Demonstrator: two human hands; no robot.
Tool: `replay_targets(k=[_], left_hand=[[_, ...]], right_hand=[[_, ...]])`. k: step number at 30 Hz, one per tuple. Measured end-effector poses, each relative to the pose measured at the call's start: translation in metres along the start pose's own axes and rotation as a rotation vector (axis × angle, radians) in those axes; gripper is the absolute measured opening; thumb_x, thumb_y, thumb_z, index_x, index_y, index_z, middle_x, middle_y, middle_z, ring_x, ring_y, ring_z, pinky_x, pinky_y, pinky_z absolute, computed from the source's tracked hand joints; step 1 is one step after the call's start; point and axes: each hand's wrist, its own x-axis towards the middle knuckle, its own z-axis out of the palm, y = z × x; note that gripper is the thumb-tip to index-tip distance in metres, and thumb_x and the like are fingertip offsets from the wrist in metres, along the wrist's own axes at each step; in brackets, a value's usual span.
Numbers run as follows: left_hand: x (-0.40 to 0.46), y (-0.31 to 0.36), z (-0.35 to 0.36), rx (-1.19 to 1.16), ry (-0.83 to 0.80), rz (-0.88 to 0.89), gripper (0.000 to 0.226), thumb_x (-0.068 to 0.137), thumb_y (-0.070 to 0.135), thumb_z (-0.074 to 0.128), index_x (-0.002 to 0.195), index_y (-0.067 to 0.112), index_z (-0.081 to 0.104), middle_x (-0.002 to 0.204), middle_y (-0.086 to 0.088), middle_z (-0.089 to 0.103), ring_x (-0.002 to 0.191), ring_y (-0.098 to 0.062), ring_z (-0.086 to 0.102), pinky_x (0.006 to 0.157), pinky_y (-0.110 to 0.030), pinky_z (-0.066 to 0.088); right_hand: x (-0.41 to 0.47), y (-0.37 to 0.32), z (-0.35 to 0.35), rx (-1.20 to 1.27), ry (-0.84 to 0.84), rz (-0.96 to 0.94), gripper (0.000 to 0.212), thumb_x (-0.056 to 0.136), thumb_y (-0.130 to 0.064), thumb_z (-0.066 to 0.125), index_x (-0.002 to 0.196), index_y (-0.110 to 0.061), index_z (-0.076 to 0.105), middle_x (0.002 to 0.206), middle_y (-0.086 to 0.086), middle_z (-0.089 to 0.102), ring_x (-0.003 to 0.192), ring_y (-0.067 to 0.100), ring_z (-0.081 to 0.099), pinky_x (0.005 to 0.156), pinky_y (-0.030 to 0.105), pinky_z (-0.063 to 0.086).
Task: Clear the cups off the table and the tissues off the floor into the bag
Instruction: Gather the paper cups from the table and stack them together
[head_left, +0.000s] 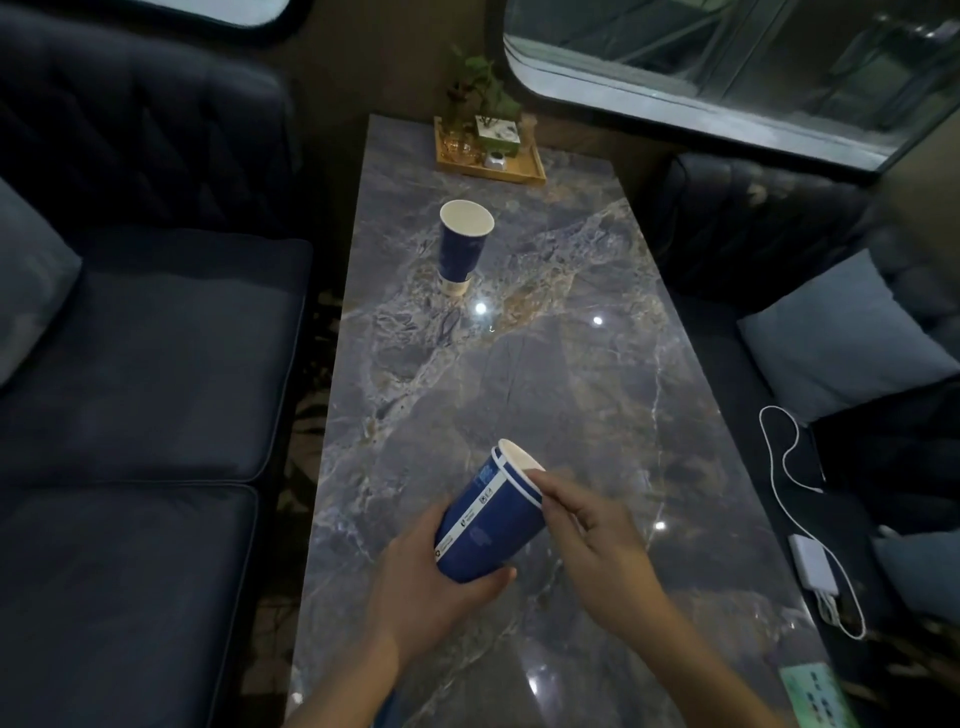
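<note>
- Both hands close on a pair of nested dark-blue paper cups with white rims and a white printed band (488, 519): the left hand (431, 587) wraps the base end from below and behind, thumb across the lower wall, while the right hand (592, 540) pinches the rim end with its fingertips (540, 480) at the lip.
- Two white rims show one just inside the other at the open end, so one cup sits within the other.
- That stack is held in the air over the near part of the table, tilted; its long axis runs from the base at the lower left, near the left palm, up to the mouth at the upper right, away from the person.
- A second dark-blue paper cup with a pale inside (464, 244) stands upright farther along the grey marbled stone table (545, 374), mouth up, well apart from the held stack.
- At the far end of the table lies a wooden tray (524, 174) with a small green plant (480, 85) and small items too dim to tell.
- Dark-blue upholstered sofas (130, 364) flank the table on both sides; a white charger with its cable (813, 566) rests on the right-hand seat.
</note>
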Motion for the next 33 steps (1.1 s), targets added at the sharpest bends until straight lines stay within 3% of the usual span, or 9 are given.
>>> replay_targets(k=[2,3,6,7,13,18,25,29,33], left_hand=[[-0.001,-0.002,0.001,-0.016,-0.002,-0.022,0.073,0.05,0.051,0.09,0.115,0.048,0.057,0.097,0.025,0.073,0.081,0.007,0.069,0.071,-0.025,0.059],[-0.001,-0.002,0.001,-0.015,-0.003,-0.027,0.073,0.05,0.051,0.09,0.115,0.046,0.057,0.096,0.024,0.073,0.08,0.006,0.07,0.07,-0.025,0.059],[-0.003,-0.002,0.0,-0.009,0.002,-0.031,0.067,0.05,0.051,0.09,0.109,0.041,0.06,0.09,0.022,0.074,0.075,0.005,0.07,0.062,-0.018,0.053],[-0.004,-0.002,-0.001,-0.013,0.006,-0.034,0.065,0.05,0.049,0.09,0.108,0.041,0.061,0.088,0.022,0.074,0.074,0.005,0.07,0.061,-0.016,0.052],[-0.007,-0.001,-0.007,-0.031,0.017,-0.044,0.067,0.05,0.045,0.09,0.108,0.051,0.058,0.091,0.028,0.073,0.076,0.005,0.071,0.066,-0.02,0.058],[-0.006,0.002,-0.013,-0.037,0.009,-0.062,0.065,0.05,0.048,0.09,0.104,0.057,0.055,0.091,0.034,0.07,0.076,0.007,0.07,0.066,-0.021,0.059],[0.006,0.002,-0.02,-0.039,0.003,-0.114,0.071,0.045,0.054,0.089,0.11,0.048,0.059,0.088,0.023,0.074,0.076,0.007,0.07,0.069,-0.024,0.06],[0.016,-0.002,-0.027,-0.027,0.024,-0.145,0.069,0.043,0.059,0.088,0.105,0.053,0.057,0.092,0.021,0.073,0.08,0.002,0.07,0.072,-0.029,0.061],[0.025,-0.007,-0.037,0.006,0.099,-0.153,0.072,0.041,0.064,0.085,0.105,0.043,0.06,0.093,0.018,0.071,0.08,0.001,0.068,0.068,-0.022,0.057]], right_hand=[[-0.002,-0.002,0.006,0.006,-0.025,0.018,0.054,0.096,-0.001,0.045,0.097,-0.053,0.062,0.1,-0.039,0.066,0.101,-0.01,0.061,0.084,0.008,0.045],[-0.002,-0.002,0.009,-0.015,-0.038,0.025,0.053,0.097,-0.005,0.045,0.097,-0.055,0.062,0.1,-0.037,0.067,0.1,-0.008,0.062,0.085,0.012,0.048],[-0.003,0.007,0.019,-0.157,-0.03,0.018,0.024,0.092,-0.033,0.041,0.106,-0.042,0.058,0.1,-0.01,0.07,0.093,0.014,0.064,0.082,0.042,0.052],[-0.004,0.01,0.021,-0.214,-0.035,0.01,0.023,0.091,-0.038,0.04,0.107,-0.035,0.056,0.097,-0.006,0.068,0.09,0.017,0.063,0.078,0.045,0.051],[-0.002,0.014,0.033,-0.311,0.011,-0.002,0.009,0.094,-0.031,0.044,0.096,-0.027,0.052,0.083,-0.009,0.06,0.076,0.014,0.057,0.064,0.026,0.041],[0.001,0.009,0.037,-0.25,0.001,0.077,0.01,0.098,-0.024,0.046,0.09,-0.029,0.052,0.083,-0.008,0.061,0.077,0.011,0.058,0.063,0.021,0.041],[0.015,0.005,0.039,-0.187,0.04,0.06,0.02,0.09,-0.039,0.042,0.086,-0.024,0.056,0.08,-0.009,0.062,0.074,0.011,0.058,0.065,0.035,0.049],[0.024,0.005,0.045,-0.129,0.044,0.045,0.023,0.088,-0.042,0.042,0.081,-0.023,0.053,0.076,-0.002,0.063,0.071,0.016,0.058,0.065,0.044,0.048],[0.033,0.005,0.051,-0.092,0.051,0.061,0.02,0.087,-0.048,0.038,0.087,-0.032,0.051,0.08,-0.003,0.063,0.078,0.018,0.058,0.068,0.039,0.048]])
